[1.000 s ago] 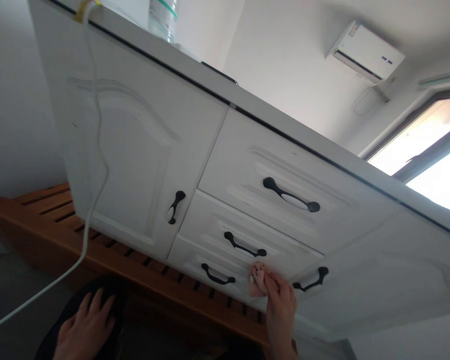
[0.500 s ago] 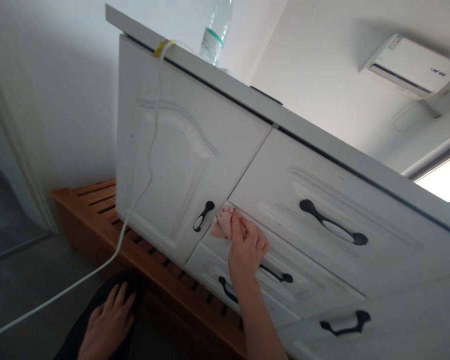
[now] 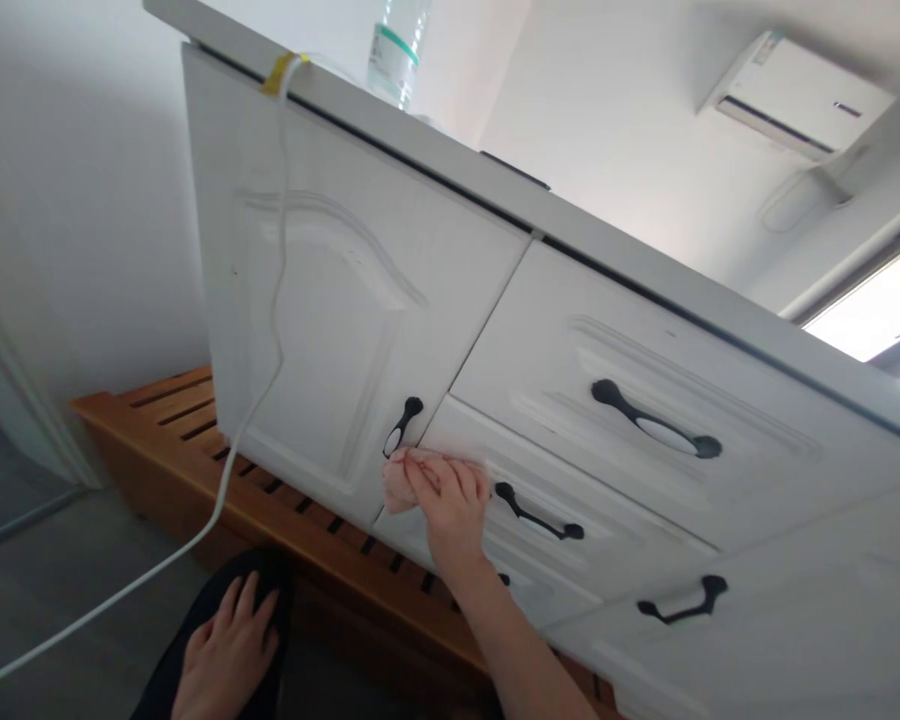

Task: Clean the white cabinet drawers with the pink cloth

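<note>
Pink crumpled cloth (image 3: 397, 488), held in the curled right hand (image 3: 452, 508), touches the white cabinet (image 3: 495, 345) near the left door's black-and-white handle (image 3: 400, 428); wiping looks partway, finished spots can't be told, and the empty left hand (image 3: 229, 645) lies half-spread on a dark-clothed knee (image 3: 271, 565).

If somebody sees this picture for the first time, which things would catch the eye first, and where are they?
Probably the large white cabinet with its dark handles, across the middle. Then the right hand, holding a pink cloth low on the cabinet's front, while the left hand rests on a dark-clothed knee below. A white cable hangs across the cabinet's left door.
</note>
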`<state>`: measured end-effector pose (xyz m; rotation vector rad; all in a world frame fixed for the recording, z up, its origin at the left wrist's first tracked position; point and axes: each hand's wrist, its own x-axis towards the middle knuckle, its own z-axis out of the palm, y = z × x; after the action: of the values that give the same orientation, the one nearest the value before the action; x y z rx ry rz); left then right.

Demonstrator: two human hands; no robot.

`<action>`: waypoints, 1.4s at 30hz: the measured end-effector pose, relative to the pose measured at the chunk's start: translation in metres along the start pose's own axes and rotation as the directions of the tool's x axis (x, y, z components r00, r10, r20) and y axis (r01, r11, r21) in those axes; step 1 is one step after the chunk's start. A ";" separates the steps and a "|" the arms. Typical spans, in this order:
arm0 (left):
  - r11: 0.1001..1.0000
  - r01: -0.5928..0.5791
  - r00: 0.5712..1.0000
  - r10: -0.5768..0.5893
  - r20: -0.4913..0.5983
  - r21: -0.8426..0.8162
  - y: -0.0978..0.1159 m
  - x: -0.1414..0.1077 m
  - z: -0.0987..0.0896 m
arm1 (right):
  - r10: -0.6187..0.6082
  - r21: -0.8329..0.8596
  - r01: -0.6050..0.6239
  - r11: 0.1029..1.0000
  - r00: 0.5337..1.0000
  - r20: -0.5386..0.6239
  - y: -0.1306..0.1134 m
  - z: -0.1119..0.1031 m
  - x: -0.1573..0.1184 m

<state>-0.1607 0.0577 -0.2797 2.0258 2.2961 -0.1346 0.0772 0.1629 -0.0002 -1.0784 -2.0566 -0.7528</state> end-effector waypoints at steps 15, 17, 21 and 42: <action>1.000 0.001 1.000 -0.001 -0.008 0.000 0.000 0.000 0.000 | 0.299 -0.518 -0.229 0.824 0.953 0.055 0.103 -0.148 -0.085; 1.000 0.012 1.000 -0.012 -0.010 -0.018 0.001 0.001 0.001 | 0.384 -0.580 -0.292 0.761 0.922 0.040 0.114 -0.166 -0.109; 0.999 0.005 1.000 -0.006 -0.021 -0.034 0.005 0.002 0.002 | 0.406 -0.535 -0.332 0.777 0.913 0.024 0.108 -0.181 -0.132; 0.997 -0.008 1.000 0.009 -0.013 0.080 0.007 0.002 0.004 | 0.043 -0.049 -0.039 0.998 0.995 0.095 -0.014 0.033 -0.039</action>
<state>-0.1544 0.0606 -0.2841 2.0794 2.3261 -0.2165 0.0716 0.1625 -0.0531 -1.2011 -2.0997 -0.7451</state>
